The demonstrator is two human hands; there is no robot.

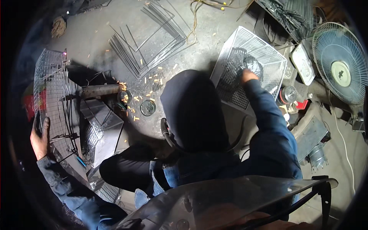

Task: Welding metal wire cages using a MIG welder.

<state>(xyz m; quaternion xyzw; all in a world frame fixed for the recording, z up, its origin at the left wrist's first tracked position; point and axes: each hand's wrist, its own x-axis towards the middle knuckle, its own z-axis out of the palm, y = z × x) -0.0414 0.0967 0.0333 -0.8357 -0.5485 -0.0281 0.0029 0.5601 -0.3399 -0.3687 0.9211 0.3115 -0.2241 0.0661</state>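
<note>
At the left, my left hand (pixel 40 140) grips the edge of a curved wire mesh panel (pixel 53 88), its thumb upright on the near side and its fingers partly behind. The panel stands next to dark thin rods and a horizontal metal tube (pixel 100 90). On the right, my right hand (pixel 250 75) reaches into a pale wire mesh basket (pixel 276 61). It touches a dark, glossy heap (pixel 232 69), perhaps small wire pieces; my fingers are hidden there. Below the tube sits a tilted metal box (pixel 109 140) with shiny mesh-like material inside.
Bundled thin rods (pixel 124 53) lie on the far floor beside a yellow cord (pixel 194 19). Cigarette butts surround a small round glass dish (pixel 147 108). A fan (pixel 340 71) stands at the right, near a white tray (pixel 303 63). A clear visor (pixel 230 191) crosses the lower view.
</note>
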